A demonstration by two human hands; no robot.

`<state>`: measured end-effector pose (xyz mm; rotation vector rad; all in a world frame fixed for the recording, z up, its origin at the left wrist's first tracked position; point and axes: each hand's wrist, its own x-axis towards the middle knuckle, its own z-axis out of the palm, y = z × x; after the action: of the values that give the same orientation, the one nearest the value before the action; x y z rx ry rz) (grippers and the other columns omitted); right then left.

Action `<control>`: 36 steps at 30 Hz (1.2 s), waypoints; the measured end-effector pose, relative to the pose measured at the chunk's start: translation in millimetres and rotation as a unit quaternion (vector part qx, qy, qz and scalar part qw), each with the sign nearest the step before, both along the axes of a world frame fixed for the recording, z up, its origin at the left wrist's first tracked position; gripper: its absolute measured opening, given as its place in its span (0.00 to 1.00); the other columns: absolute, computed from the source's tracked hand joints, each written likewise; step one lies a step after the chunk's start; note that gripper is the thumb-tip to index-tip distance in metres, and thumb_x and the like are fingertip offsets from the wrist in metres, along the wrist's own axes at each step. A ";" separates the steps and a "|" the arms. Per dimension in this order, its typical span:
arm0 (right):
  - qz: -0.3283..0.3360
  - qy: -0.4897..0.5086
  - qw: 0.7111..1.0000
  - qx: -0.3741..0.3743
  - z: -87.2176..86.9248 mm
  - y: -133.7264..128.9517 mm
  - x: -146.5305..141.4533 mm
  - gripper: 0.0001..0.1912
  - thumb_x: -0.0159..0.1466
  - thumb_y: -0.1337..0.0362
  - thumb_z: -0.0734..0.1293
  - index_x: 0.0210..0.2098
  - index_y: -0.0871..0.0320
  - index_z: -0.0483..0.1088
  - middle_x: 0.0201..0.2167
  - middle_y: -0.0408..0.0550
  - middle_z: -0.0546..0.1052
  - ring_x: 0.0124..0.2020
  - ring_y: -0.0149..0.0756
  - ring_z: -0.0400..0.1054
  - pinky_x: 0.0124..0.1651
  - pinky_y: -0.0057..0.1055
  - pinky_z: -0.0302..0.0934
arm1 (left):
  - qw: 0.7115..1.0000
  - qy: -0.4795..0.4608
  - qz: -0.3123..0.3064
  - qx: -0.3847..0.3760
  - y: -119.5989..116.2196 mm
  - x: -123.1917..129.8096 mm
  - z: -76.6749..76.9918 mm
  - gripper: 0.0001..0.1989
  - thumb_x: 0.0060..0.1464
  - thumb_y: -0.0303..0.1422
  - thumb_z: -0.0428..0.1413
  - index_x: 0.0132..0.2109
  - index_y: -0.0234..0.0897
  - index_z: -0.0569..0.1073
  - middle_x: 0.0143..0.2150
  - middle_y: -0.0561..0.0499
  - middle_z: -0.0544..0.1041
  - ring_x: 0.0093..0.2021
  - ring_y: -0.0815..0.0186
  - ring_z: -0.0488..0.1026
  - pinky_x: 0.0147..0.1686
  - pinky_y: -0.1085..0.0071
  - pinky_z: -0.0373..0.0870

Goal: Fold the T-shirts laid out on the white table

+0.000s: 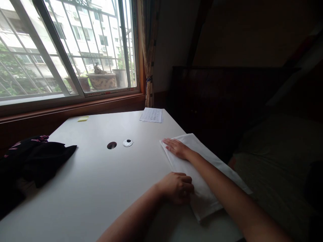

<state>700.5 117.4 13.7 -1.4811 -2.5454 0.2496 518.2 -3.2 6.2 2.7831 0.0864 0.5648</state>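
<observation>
A folded white cloth (202, 149) lies along the right side of the white table, one edge reaching past the tabletop. My right hand (176, 147) rests flat on its far left corner, fingers stretched out and together. Closer to me, my left hand (178, 188) is closed at the near left edge of the cloth, with its fingers curled round the fabric. The fingertips of that hand are partly hidden. My right forearm crosses over the cloth and covers part of it.
The white table (101, 185) has a round hole (111, 145) with a loose round cover (128, 143) beside it. Printed papers (151, 115) and a yellow sticky note (83, 118) lie at the far edge. Dark clothing (45, 158) is heaped at the left. A barred window stands behind.
</observation>
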 end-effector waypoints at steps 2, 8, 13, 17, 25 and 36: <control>-0.056 -0.007 0.998 0.004 -3.7 6.2 14.8 0.30 0.75 0.48 0.48 0.71 0.49 0.58 0.72 0.41 0.59 0.73 0.34 0.49 0.74 0.38 0.40 | 1.000 0.007 0.000 -0.018 0.0 -0.5 -0.1 0.10 0.55 0.34 0.58 0.45 0.40 0.76 0.41 0.49 0.76 0.37 0.63 0.72 0.40 0.68 0.72; -0.265 -0.028 0.964 0.015 -5.9 15.1 83.9 0.29 0.73 0.52 0.51 0.69 0.55 0.62 0.71 0.54 0.59 0.72 0.50 0.50 0.71 0.56 0.45 | 0.999 0.014 0.014 -0.026 -0.4 -0.4 -2.0 0.11 0.55 0.36 0.58 0.46 0.41 0.75 0.42 0.49 0.74 0.37 0.64 0.73 0.39 0.69 0.72; -0.336 -0.033 0.941 0.032 -6.3 9.7 91.0 0.30 0.73 0.55 0.50 0.69 0.61 0.60 0.72 0.62 0.57 0.72 0.55 0.49 0.68 0.64 0.44 | 0.999 0.007 0.020 -0.042 2.4 -0.1 -1.0 0.11 0.54 0.37 0.59 0.45 0.41 0.75 0.42 0.49 0.75 0.36 0.64 0.74 0.36 0.70 0.72; -0.224 -0.028 0.974 0.035 -11.4 5.5 39.7 0.27 0.74 0.55 0.51 0.67 0.53 0.64 0.71 0.50 0.61 0.73 0.42 0.50 0.73 0.47 0.43 | 0.994 -0.056 0.025 -0.093 3.6 -1.4 -2.4 0.11 0.52 0.31 0.57 0.44 0.39 0.76 0.39 0.50 0.77 0.33 0.67 0.74 0.33 0.72 0.71; -0.079 0.001 0.995 0.053 -17.9 -14.8 -31.5 0.30 0.73 0.49 0.54 0.70 0.50 0.58 0.72 0.50 0.59 0.73 0.46 0.50 0.72 0.53 0.42 | 0.890 -0.344 0.256 -0.156 10.4 -9.1 10.9 0.08 0.52 0.25 0.50 0.35 0.38 0.72 0.28 0.51 0.72 0.26 0.69 0.67 0.29 0.70 0.69; -0.060 0.199 0.974 0.089 -15.3 -13.8 -19.0 0.26 0.72 0.52 0.54 0.59 0.55 0.74 0.59 0.51 0.76 0.62 0.45 0.67 0.69 0.46 0.57 | 0.812 -0.414 0.395 -0.114 52.8 -134.9 70.5 0.12 0.55 0.22 0.53 0.45 0.39 0.73 0.44 0.49 0.74 0.41 0.66 0.75 0.45 0.65 0.75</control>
<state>681.5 103.5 -1.6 -1.3532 -2.0967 0.2620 383.4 49.6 76.7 1.9238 1.0453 1.7551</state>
